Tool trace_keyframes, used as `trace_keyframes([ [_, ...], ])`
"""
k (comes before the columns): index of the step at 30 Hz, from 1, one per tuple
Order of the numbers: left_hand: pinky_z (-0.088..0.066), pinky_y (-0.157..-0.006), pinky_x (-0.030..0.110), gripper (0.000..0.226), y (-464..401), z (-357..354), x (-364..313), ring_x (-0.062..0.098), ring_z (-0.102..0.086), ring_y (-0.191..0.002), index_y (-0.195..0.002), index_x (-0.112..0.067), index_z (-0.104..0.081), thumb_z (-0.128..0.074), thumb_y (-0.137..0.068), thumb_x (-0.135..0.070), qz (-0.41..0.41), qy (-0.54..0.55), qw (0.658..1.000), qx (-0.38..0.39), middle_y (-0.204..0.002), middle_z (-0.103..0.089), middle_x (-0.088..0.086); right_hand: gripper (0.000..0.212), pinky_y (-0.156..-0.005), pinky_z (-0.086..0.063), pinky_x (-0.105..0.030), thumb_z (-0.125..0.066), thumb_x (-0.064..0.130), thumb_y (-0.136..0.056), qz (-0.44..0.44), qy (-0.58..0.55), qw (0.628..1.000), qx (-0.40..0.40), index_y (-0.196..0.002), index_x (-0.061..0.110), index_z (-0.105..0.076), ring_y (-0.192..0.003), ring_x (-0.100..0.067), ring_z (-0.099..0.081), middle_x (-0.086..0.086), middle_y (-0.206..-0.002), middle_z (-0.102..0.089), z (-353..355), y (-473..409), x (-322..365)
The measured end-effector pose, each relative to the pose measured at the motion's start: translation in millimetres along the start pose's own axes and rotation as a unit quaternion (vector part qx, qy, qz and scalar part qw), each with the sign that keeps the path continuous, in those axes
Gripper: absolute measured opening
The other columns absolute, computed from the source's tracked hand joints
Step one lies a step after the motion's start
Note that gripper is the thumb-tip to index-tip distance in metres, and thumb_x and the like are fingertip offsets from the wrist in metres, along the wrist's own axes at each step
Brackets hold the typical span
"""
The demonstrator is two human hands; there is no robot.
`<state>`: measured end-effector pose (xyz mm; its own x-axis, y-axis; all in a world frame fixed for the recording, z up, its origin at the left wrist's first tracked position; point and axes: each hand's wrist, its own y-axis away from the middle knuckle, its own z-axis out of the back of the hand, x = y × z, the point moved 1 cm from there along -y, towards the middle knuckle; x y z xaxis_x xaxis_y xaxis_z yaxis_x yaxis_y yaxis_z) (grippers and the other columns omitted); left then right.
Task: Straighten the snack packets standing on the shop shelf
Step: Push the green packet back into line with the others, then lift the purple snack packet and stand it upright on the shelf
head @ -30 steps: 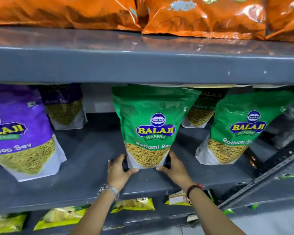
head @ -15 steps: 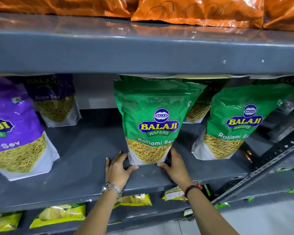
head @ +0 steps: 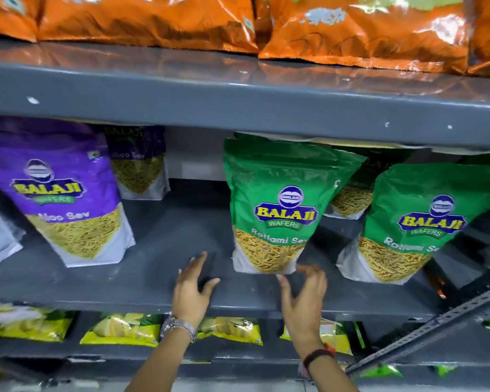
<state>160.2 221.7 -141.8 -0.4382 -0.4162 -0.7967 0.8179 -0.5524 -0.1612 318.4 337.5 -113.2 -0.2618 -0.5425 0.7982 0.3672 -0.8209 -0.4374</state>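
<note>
Both hands are off the packet now. Half a second ago they were cupping the base of the middle green packet (head: 280,210) from either side; now my left hand (head: 191,290) sits out to the left of it on the shelf (head: 153,250), fingers spread, holding nothing, clearly apart from the packet. Right hand (head: 303,295) is just below and right of the packet's bottom corner, fingers loosely curled and open, also empty; its fingertips look very near the white base but I can't tell if they touch. The packet stands on its own near the shelf front, facing out, close to upright with a slight lean to the right at the top. At least one more green packet is stacked tight behind it. My read: this one is done and released, and it holds without support. What's left, judging by how things lie: the right green packet (head: 416,222) leans noticeably left, top tipped toward the middle one, and the purple packet (head: 68,199) on the left tilts as well. Smaller packets further back look roughly straight, but blur makes that uncertain. The view has swung left and up a bit, purple side more in frame, so purple may be next, though that's a guess. Risk: these pouches are light and could tip if nudged while I pull away.
</note>
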Motion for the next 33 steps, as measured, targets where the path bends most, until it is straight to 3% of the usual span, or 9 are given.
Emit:
trace_keyframes([
  [5, -0.028, -0.106, 0.035, 0.044, -0.3, 76.3, 34.9, 0.029, -0.050, -0.119, -0.115, -0.002, -0.055, -0.064, -0.074, -0.018, -0.007, -0.015, 0.990, -0.141, -0.122, -0.059, 0.021, 0.035, -0.097, -0.019, -0.002, -0.030, 0.053, -0.086, 0.097, -0.037, 0.985, 0.138, -0.104, 0.025, -0.041, -0.105, -0.011, -0.038, 0.008, -0.107, -0.041, -63.8, 25.3, 45.1],
  [10, -0.027, -0.109, 0.051, 0.045, -4.7, 164.7, 83.0, 0.036, -0.047, -0.120, -0.117, -0.002, -0.051, -0.062, -0.075, -0.016, 0.044, -0.024, 0.975, -0.217, -0.127, -0.054, 0.022, 0.051, -0.101, -0.024, -0.023, -0.045, 0.042, -0.081, 0.052, -0.058, 0.971, 0.225, -0.120, 0.009, -0.044, -0.114, -0.014, -0.034, -0.020, -0.122, -0.052, -155.4, 28.7, 85.7],
  [14, -0.030, -0.107, 0.048, 0.074, -37.5, 221.7, 140.3, 0.037, -0.040, -0.126, -0.130, -0.004, -0.037, -0.075, -0.067, -0.010, 0.100, -0.030, 0.985, -0.135, -0.135, -0.045, 0.024, 0.081, -0.107, -0.022, -0.022, -0.075, 0.023, -0.069, -0.017, -0.074, 0.946, 0.315, -0.133, 0.002, -0.030, -0.131, -0.026, -0.031, -0.018, -0.139, -0.037, -232.4, 28.5, 120.0],
  [16, -0.029, -0.108, 0.046, 0.097, -52.0, 231.7, 159.6, 0.036, -0.035, -0.130, -0.134, -0.003, -0.029, -0.081, -0.055, -0.026, 0.115, -0.023, 0.992, -0.050, -0.140, -0.039, 0.023, 0.092, -0.095, -0.026, -0.004, -0.084, 0.012, -0.056, -0.053, -0.107, 0.933, 0.340, -0.131, 0.004, -0.031, -0.127, -0.024, -0.038, -0.010, -0.132, -0.043, -255.8, 23.8, 128.5],
  [18, -0.024, -0.111, 0.043, 0.112, -66.1, 235.6, 170.9, 0.032, -0.029, -0.134, -0.135, -0.003, -0.025, -0.069, -0.043, -0.050, 0.098, -0.028, 0.995, 0.018, -0.144, -0.032, 0.019, 0.080, -0.079, -0.036, 0.002, -0.083, 0.003, -0.053, -0.071, -0.146, 0.928, 0.337, -0.118, 0.020, -0.039, -0.115, -0.017, -0.047, 0.001, -0.117, -0.050, -270.9, 23.1, 133.3],
  [22, -0.030, -0.102, 0.037, 0.085, -93.8, 228.6, 184.3, 0.030, -0.040, -0.127, -0.126, -0.004, -0.039, -0.071, -0.055, -0.037, 0.073, -0.002, 0.993, 0.095, -0.133, -0.049, 0.014, 0.060, -0.063, -0.039, -0.010, -0.079, 0.008, -0.063, -0.109, -0.130, 0.943, 0.287, -0.107, 0.026, -0.043, -0.099, -0.012, -0.052, 0.002, -0.109, -0.054, -280.3, 32.2, 140.4],
  [25, -0.037, -0.084, 0.029, 0.055, -98.1, 220.3, 182.9, 0.029, -0.053, -0.111, -0.113, -0.007, -0.047, -0.075, -0.065, -0.013, 0.065, 0.036, 0.994, 0.084, -0.116, -0.062, 0.013, 0.056, -0.072, -0.042, -0.016, -0.079, 0.013, -0.063, -0.129, -0.116, 0.948, 0.266, -0.103, 0.028, -0.043, -0.098, -0.013, -0.055, 0.001, -0.108, -0.057, -272.7, 37.8, 139.1],
  [29, -0.038, -0.086, 0.036, 0.058, -98.0, 216.5, 179.8, 0.033, -0.048, -0.110, -0.112, -0.007, -0.049, -0.077, -0.064, -0.019, 0.027, 0.002, 0.996, 0.089, -0.117, -0.061, 0.013, 0.063, -0.087, -0.046, -0.033, -0.081, 0.015, -0.061, -0.142, -0.095, 0.956, 0.240, -0.108, 0.031, -0.041, -0.107, -0.017, -0.055, -0.001, -0.117, -0.058, -264.0, 45.8, 134.6],
  [33, -0.035, -0.096, 0.042, 0.067, -95.1, 215.6, 176.0, 0.034, -0.043, -0.115, -0.119, -0.009, -0.045, -0.077, -0.063, -0.027, -0.009, -0.059, 0.995, 0.081, -0.124, -0.056, 0.013, 0.073, -0.089, -0.044, -0.031, -0.081, 0.014, -0.059, -0.131, -0.078, 0.958, 0.244, -0.112, 0.038, -0.038, -0.108, -0.012, -0.053, 0.008, -0.115, -0.056, -262.6, 48.2, 134.6],
])
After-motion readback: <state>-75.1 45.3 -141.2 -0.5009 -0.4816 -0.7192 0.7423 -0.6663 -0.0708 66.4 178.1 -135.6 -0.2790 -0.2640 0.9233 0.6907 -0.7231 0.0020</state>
